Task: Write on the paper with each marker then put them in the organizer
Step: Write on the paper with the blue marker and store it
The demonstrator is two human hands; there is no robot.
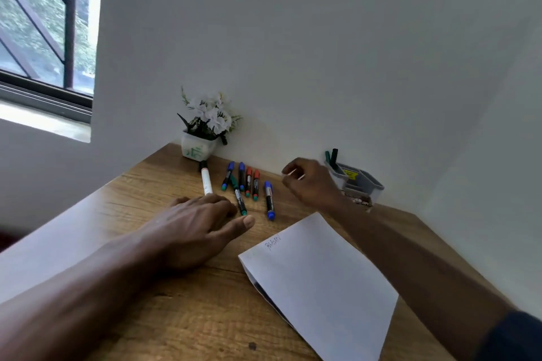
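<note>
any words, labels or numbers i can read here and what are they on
Nothing reads clearly.
Paper: a short handwritten scribble near its top edge, letters too small to make out.
Organizer: a yellow label inside with dark print, blurred.
Markers, e.g. the blue marker: barrel print, too small to read.
Flower pot: green pattern, not legible as text.

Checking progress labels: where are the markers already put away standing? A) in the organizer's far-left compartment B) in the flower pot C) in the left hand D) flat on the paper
A: two dark green markers stand upright in the far-left compartment of the grey organizer by the wall; the remaining markers lie flat on the table, and the paper carries only a short scribble.
</note>
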